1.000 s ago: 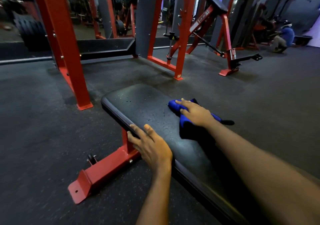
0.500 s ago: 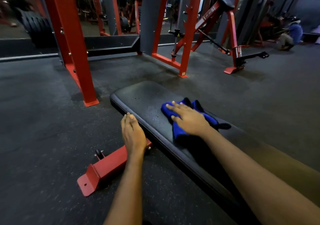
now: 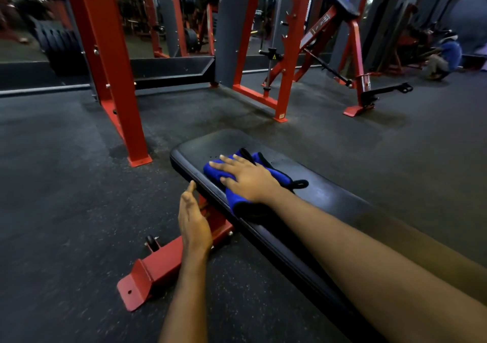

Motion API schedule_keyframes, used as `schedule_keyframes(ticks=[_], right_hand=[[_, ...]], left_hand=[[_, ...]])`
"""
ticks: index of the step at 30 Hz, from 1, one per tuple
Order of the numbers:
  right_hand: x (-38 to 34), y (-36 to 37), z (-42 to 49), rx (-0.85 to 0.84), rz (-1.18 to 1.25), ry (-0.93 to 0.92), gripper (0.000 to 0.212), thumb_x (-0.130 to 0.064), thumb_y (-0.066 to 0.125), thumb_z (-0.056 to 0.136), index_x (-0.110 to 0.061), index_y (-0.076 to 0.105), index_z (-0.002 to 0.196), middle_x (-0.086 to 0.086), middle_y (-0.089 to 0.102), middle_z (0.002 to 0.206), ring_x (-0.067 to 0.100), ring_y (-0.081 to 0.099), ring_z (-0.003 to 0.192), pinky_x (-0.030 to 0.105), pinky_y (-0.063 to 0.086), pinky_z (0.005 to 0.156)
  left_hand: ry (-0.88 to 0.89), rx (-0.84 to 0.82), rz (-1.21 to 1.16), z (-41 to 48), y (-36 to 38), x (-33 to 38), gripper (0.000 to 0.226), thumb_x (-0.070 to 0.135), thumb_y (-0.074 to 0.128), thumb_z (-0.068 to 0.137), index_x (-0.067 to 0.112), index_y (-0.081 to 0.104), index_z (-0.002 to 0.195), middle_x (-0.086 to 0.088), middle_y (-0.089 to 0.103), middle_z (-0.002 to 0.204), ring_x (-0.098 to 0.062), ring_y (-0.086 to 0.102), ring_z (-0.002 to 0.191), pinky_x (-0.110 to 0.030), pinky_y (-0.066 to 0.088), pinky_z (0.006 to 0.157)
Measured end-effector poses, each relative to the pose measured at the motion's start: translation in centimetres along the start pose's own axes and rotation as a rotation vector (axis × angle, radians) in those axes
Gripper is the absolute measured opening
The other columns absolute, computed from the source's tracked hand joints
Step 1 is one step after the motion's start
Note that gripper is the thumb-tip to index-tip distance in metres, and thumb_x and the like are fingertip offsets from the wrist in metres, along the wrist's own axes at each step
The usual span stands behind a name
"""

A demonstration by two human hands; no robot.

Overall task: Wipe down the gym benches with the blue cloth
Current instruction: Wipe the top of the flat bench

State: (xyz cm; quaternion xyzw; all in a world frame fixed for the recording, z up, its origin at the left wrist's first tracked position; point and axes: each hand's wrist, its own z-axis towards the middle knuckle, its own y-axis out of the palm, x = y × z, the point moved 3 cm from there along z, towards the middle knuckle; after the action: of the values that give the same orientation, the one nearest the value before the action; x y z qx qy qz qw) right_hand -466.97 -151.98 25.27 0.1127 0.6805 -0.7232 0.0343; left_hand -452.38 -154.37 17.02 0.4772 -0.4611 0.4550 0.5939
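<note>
Right hand (image 3: pixel 247 179) flat, fingers straight, pressing the blue cloth (image 3: pixel 214 171) onto the black padded table (image 3: pixel 329 197). Left hand (image 3: pixel 193 224) open, just beside the table's edge. Dark rubber floor (image 3: pixel 66 210) under both; red rack posts (image 3: pixel 116 79) beyond. The right palm hides much of the cloth.

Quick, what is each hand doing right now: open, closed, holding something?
Left hand: open, fingers straight, holding nothing, beside the bench edge.
Right hand: open, pressed flat on the blue cloth.
</note>
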Motion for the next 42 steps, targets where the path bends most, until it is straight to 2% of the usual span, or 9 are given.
schedule_keyframes(ticks=[4, 6, 10, 15, 20, 27, 34, 40, 42], right_hand=[[0.3, -0.1, -4.4, 0.036, -0.007, -0.088, 0.049, -0.044, 0.038, 0.101, -0.050, 0.029, 0.148, -0.016, 0.018, 0.162, 0.010, 0.016, 0.150, 0.044, 0.022, 0.119], [1.2, -0.2, -8.5, 0.065, -0.017, -0.133, 0.051, -0.052, 0.030, 0.096, -0.052, 0.029, 0.148, -0.020, 0.018, 0.161, 0.006, 0.015, 0.149, 0.037, 0.023, 0.119], [2.7, -0.5, -12.1, 0.036, -0.020, -0.092, 0.052, -0.057, 0.024, 0.094, -0.059, 0.022, 0.146, -0.029, 0.010, 0.159, -0.003, 0.004, 0.148, 0.029, 0.017, 0.118], [5.2, -0.3, -3.8, 0.060, -0.005, 0.040, 0.048, -0.047, 0.038, 0.100, -0.057, 0.025, 0.145, -0.021, 0.019, 0.160, 0.005, 0.013, 0.149, 0.047, 0.022, 0.118], [7.5, -0.8, 3.1, 0.063, 0.009, 0.126, 0.047, -0.044, 0.039, 0.102, -0.050, 0.030, 0.148, -0.015, 0.021, 0.161, 0.012, 0.016, 0.150, 0.047, 0.019, 0.119], [11.5, -1.0, -1.4, 0.089, 0.045, 0.082, 0.048, -0.044, 0.042, 0.102, -0.050, 0.029, 0.148, -0.017, 0.020, 0.160, 0.008, 0.014, 0.150, 0.040, 0.015, 0.122], [11.8, -0.2, 9.7, 0.036, -0.019, 0.207, 0.051, -0.045, 0.035, 0.101, -0.044, 0.025, 0.151, -0.007, 0.016, 0.164, 0.022, 0.014, 0.151, 0.048, 0.018, 0.120], [10.4, -1.0, 4.5, 0.025, 0.122, -0.222, 0.049, -0.026, 0.049, 0.102, -0.031, 0.040, 0.149, -0.011, 0.030, 0.157, 0.007, 0.024, 0.145, 0.027, 0.014, 0.121], [10.9, -2.0, 5.2, 0.038, 0.147, -0.173, 0.047, -0.024, 0.049, 0.102, -0.031, 0.041, 0.148, -0.006, 0.034, 0.157, 0.009, 0.027, 0.145, 0.027, 0.015, 0.121]], left_hand=[[-0.004, 0.064, -0.014, -0.5, 1.2, -0.1, 0.088, 0.087, 0.020, 0.080, 0.028, 0.050, 0.138, 0.003, 0.049, 0.143, -0.022, 0.051, 0.128, -0.052, 0.041, 0.107], [0.010, 0.112, 0.002, -0.9, 1.9, 0.7, 0.073, 0.073, 0.021, 0.092, 0.025, 0.048, 0.139, 0.001, 0.048, 0.144, -0.019, 0.048, 0.130, -0.047, 0.038, 0.110], [0.020, 0.158, 0.038, -1.4, 3.8, 1.3, 0.052, 0.033, 0.020, 0.107, 0.008, 0.035, 0.149, -0.006, 0.033, 0.155, -0.018, 0.030, 0.143, -0.017, 0.019, 0.111], [-0.005, 0.133, 0.041, -1.0, 5.4, 0.4, 0.058, 0.036, 0.015, 0.105, 0.008, 0.014, 0.155, -0.002, 0.007, 0.164, -0.008, 0.006, 0.149, -0.013, 0.002, 0.113], [-0.078, 0.153, 0.075, 0.2, 6.0, 0.9, 0.059, 0.040, 0.014, 0.105, 0.011, 0.010, 0.156, 0.001, 0.003, 0.164, -0.006, 0.002, 0.149, -0.013, -0.001, 0.110], [-0.164, 0.150, 0.163, 4.0, 5.9, 2.1, 0.064, 0.048, 0.013, 0.104, 0.013, 0.003, 0.157, 0.000, -0.003, 0.164, -0.011, -0.001, 0.150, -0.025, 0.000, 0.117], [-0.128, 0.152, 0.207, 3.7, 5.9, 1.7, 0.064, 0.047, 0.014, 0.104, 0.012, 0.004, 0.157, -0.002, -0.002, 0.164, -0.011, -0.001, 0.150, -0.023, 0.000, 0.115], [-0.129, 0.161, 0.194, 3.8, 5.7, 1.7, 0.062, 0.044, 0.014, 0.105, 0.011, 0.006, 0.156, 0.000, 0.000, 0.164, -0.008, -0.001, 0.150, -0.014, -0.003, 0.109], [-0.121, 0.177, 0.186, 3.7, 5.6, 1.6, 0.061, 0.043, 0.015, 0.105, 0.010, 0.007, 0.156, -0.001, 0.000, 0.164, -0.008, -0.001, 0.150, -0.013, -0.003, 0.109]])
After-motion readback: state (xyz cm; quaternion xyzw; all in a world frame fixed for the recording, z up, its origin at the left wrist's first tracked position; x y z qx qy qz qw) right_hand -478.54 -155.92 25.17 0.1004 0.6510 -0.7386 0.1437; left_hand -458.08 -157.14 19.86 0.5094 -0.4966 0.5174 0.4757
